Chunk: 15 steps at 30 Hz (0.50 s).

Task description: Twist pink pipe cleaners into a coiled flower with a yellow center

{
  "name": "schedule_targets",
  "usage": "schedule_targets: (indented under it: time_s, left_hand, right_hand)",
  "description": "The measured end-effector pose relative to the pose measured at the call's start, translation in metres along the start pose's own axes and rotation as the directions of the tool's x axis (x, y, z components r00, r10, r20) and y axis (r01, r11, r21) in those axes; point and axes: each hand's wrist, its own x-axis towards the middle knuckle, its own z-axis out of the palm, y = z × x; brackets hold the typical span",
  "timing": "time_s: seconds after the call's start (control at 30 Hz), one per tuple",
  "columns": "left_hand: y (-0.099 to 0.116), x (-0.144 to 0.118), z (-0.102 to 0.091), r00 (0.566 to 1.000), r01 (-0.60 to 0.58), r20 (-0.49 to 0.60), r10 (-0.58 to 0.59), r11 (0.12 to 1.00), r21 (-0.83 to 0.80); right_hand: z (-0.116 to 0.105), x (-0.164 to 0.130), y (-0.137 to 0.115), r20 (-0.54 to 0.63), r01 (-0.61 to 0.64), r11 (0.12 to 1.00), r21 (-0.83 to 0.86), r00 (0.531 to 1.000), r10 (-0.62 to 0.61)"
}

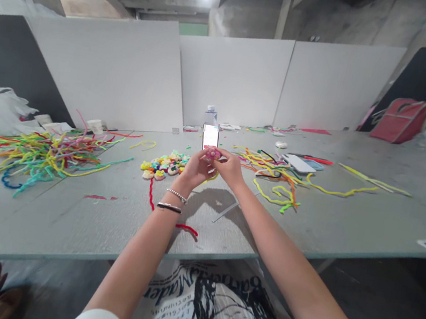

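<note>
Both my hands meet over the middle of the grey table [350, 220]. My left hand [194, 169] and my right hand [231, 167] together pinch a small pink fuzzy pipe-cleaner flower [212, 153]. A yellow strand hangs under it. Just left lies a heap of finished colourful little flowers [163, 164]. A red pipe cleaner [151, 197] curls on the table below my left wrist, which wears two bracelets. Behind the flower a phone [211, 136] stands upright with its screen lit.
A big tangle of multicoloured pipe cleaners [34, 154] covers the left side. Yellow and orange strands [275, 178] lie to the right, near a flat white device [299, 164]. A white plastic bag [2, 111] sits far left; a red bag [401, 119] far right. White panels back the table.
</note>
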Motion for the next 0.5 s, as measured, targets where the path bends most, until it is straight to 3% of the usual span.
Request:
schedule_targets:
  time_s: [0.27,0.5]
  left_hand:
    - [0.002,-0.0013,0.0006,0.999,0.022,0.029,-0.022,1.0,-0.021]
    - [0.002,0.0017,0.0013,0.999,0.032,-0.025,-0.032,0.999,0.003]
  right_hand:
    - [0.0013,-0.0004,0.0029,-0.01,0.013,1.0,-0.011,1.0,-0.013]
    - [0.0041,-0.0008,0.0075,0.035,0.047,0.996,-0.072,0.998,-0.045]
